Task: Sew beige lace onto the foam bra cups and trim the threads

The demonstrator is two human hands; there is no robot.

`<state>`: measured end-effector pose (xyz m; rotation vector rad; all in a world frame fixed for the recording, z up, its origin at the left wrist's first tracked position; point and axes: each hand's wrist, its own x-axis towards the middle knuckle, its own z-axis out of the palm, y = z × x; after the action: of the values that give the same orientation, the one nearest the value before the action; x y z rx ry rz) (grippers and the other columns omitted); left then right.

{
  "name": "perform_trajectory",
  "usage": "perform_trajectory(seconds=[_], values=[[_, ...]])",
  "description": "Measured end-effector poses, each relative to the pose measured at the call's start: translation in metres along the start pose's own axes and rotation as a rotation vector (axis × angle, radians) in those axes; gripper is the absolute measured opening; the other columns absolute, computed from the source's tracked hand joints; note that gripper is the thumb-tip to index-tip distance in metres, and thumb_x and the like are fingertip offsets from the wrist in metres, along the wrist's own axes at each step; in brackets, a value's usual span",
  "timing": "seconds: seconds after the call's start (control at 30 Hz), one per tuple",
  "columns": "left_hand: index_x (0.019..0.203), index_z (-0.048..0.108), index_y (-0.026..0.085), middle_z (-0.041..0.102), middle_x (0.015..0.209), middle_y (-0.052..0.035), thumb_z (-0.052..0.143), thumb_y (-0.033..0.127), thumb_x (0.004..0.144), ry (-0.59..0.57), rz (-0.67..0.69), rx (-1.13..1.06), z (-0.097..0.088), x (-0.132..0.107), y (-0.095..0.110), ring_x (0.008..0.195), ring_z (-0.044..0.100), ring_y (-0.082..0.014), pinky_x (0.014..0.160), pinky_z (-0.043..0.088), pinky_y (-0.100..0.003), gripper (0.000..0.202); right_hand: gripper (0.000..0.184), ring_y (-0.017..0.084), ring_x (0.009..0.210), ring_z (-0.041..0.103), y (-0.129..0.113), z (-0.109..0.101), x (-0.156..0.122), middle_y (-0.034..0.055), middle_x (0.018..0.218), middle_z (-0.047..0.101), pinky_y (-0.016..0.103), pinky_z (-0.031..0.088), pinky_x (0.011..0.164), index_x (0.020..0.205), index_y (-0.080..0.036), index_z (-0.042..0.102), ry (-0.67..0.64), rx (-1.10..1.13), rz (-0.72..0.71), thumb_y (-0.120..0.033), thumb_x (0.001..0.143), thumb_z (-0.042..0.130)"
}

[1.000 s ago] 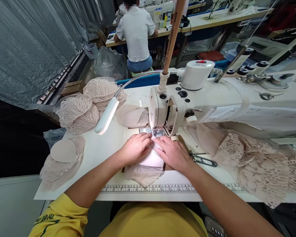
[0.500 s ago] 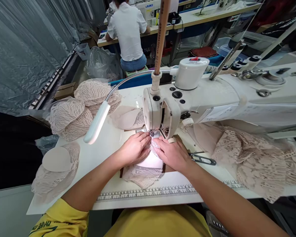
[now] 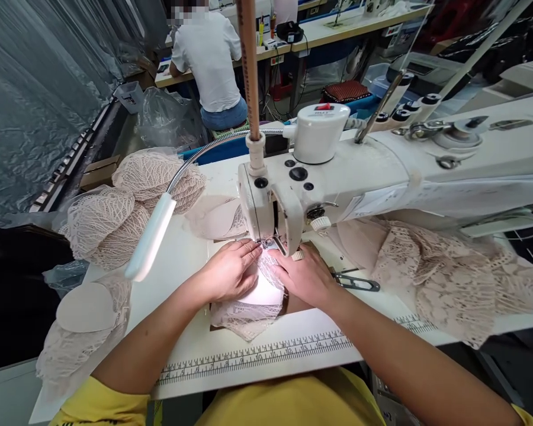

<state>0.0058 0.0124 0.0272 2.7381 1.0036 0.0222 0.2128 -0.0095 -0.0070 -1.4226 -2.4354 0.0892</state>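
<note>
Both of my hands rest on a beige lace piece [image 3: 249,307] lying under the head of a white sewing machine [image 3: 337,171]. My left hand [image 3: 228,272] presses the lace flat on the left, fingers stretched toward the needle. My right hand [image 3: 304,275] lies flat on the right side of the lace, fingertips close to the presser foot [image 3: 269,244]. The lit lace between my hands glows white. The needle itself is mostly hidden by the machine head.
Thread snips [image 3: 355,283] lie right of my right hand. Lace cups are piled at back left [image 3: 128,207], a foam cup on lace at front left [image 3: 84,307], loose lace at right [image 3: 453,278]. A gooseneck lamp [image 3: 151,236] hangs left. A printed ruler [image 3: 257,358] runs along the table's front edge. A person in white sits ahead [image 3: 206,59].
The view has swung right and tilted down, so everything sits further left in the picture. My hands stay on the lace at the presser foot, which has crept slightly forward.
</note>
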Motion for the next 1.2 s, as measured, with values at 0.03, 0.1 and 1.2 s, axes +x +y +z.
perform_trajectory(seconds=[0.03, 0.1, 1.2], values=[[0.114, 0.061, 0.01, 0.061, 0.117, -0.0171, 0.055, 0.025, 0.083, -0.002, 0.001, 0.023, -0.002, -0.001, -0.001, 0.11, 0.054, -0.0308, 0.097, 0.045, -0.046, 0.035, 0.025, 0.023, 0.092, 0.058, 0.001, 0.0, 0.0, 0.0094, 0.106, 0.067, 0.033, 0.043, 0.079, 0.109, -0.02, 0.067, -0.003, 0.006, 0.005, -0.022, 0.087, 0.056], [0.116, 0.061, 0.01, 0.062, 0.118, -0.0161, 0.056, 0.02, 0.079, 0.028, 0.005, 0.072, -0.003, -0.005, -0.003, 0.11, 0.054, -0.0314, 0.098, 0.043, -0.048, 0.039, 0.023, 0.023, 0.09, 0.058, 0.003, 0.0, -0.001, 0.0088, 0.105, 0.068, 0.034, 0.043, 0.079, 0.107, -0.021, 0.067, -0.003, 0.016, 0.011, -0.022, 0.087, 0.055], [0.102, 0.06, 0.015, 0.06, 0.089, -0.011, 0.048, 0.026, 0.092, 0.32, -0.009, -0.048, 0.028, -0.007, 0.014, 0.088, 0.053, -0.0244, 0.079, 0.048, -0.042, 0.02, 0.031, 0.014, 0.069, 0.048, 0.002, -0.005, -0.003, 0.0028, 0.076, 0.061, 0.028, 0.035, 0.069, 0.077, -0.02, 0.07, 0.059, 0.186, -0.165, -0.015, 0.092, 0.043]])
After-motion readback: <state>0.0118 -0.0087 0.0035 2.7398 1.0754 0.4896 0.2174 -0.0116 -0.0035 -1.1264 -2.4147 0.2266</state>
